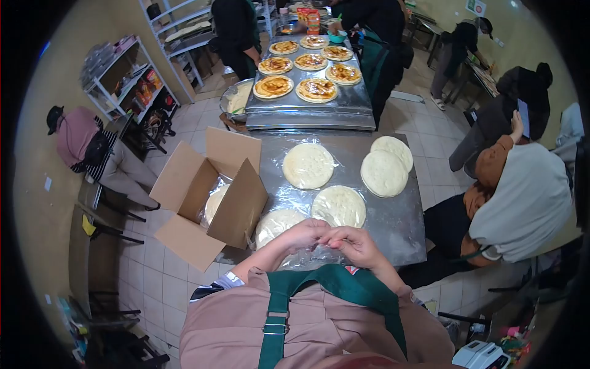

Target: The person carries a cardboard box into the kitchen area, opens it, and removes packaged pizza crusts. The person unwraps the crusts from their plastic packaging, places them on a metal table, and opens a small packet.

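My left hand (305,235) and my right hand (353,243) meet in front of my chest, fingers closed together over the near edge of the metal table (399,230). Clear plastic film (301,261) lies just below and between them; what the fingertips pinch is too small to make out. Right beyond my hands is a pale flatbread (339,206) under film, and another wrapped flatbread (276,225) is beside my left hand. A third flatbread (308,166) rests farther back. At the right, one flatbread (384,173) overlaps another (393,152).
An open cardboard box (239,200) with a wrapped flatbread (216,203) inside stands at the left. Behind, a second metal table (289,117) bears several sauced flatbreads (316,90). A person (516,197) sits close on the right; other people stand around the far table.
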`<control>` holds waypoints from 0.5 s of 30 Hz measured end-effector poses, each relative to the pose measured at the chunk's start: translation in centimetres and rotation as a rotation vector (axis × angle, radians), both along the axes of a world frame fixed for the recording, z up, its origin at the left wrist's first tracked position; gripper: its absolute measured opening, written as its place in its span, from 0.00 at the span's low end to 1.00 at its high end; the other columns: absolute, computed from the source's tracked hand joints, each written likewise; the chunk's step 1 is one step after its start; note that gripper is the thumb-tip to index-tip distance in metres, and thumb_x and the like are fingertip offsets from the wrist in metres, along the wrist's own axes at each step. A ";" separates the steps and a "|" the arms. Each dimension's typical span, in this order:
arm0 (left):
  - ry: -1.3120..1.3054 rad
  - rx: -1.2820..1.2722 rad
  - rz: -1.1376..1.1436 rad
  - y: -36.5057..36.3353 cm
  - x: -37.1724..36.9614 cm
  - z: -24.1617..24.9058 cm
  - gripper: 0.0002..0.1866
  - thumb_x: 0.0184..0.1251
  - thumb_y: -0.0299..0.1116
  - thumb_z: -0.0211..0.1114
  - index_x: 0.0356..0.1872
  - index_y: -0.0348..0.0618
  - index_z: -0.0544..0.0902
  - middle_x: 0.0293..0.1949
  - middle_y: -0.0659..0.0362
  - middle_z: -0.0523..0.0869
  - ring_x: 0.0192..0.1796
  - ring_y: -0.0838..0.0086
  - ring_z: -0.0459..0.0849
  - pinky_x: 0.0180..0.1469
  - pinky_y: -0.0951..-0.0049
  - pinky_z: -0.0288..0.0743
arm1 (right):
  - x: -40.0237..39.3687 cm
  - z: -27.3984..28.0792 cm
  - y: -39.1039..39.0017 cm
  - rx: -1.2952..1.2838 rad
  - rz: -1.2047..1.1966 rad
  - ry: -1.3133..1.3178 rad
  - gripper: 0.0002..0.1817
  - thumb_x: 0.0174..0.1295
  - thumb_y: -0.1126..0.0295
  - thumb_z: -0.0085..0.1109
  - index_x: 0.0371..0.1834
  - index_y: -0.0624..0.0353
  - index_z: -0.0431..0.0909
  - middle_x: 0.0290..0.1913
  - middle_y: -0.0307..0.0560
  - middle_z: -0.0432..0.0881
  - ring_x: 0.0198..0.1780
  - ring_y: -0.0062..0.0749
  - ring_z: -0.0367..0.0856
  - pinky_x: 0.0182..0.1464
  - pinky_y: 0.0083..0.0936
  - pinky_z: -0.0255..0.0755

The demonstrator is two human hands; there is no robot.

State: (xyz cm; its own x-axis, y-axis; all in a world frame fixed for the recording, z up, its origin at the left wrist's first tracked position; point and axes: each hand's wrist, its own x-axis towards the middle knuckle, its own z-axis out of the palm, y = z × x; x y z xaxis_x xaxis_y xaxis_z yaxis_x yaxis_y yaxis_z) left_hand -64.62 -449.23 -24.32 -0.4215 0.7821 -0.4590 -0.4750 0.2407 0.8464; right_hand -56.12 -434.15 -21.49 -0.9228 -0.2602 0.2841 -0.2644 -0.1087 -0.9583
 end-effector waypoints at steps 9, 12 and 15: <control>0.164 0.189 0.223 -0.8 1.6 0.3 0.13 0.60 0.39 0.51 0.24 0.42 0.74 0.18 0.64 0.77 0.17 0.85 0.69 0.18 0.84 0.60 | -0.8 0.0 3.6 0.360 -0.324 -0.411 0.05 0.56 0.75 0.47 0.28 0.66 0.70 0.29 0.48 0.76 0.28 0.29 0.75 0.32 0.23 0.67; 0.377 0.138 0.166 -0.6 2.2 0.8 0.15 0.61 0.40 0.49 0.23 0.40 0.75 0.18 0.64 0.77 0.20 0.83 0.71 0.22 0.81 0.63 | -1.2 -0.1 2.5 0.986 -0.297 -0.155 0.07 0.52 0.73 0.50 0.32 0.66 0.70 0.26 0.52 0.74 0.27 0.39 0.74 0.32 0.27 0.67; 0.513 0.129 0.136 -0.4 2.6 0.7 0.15 0.61 0.40 0.50 0.23 0.39 0.75 0.18 0.63 0.77 0.21 0.80 0.73 0.24 0.77 0.66 | -1.8 -0.5 0.8 1.030 -0.335 -0.136 0.12 0.50 0.73 0.49 0.38 0.63 0.70 0.29 0.55 0.73 0.31 0.48 0.72 0.35 0.31 0.67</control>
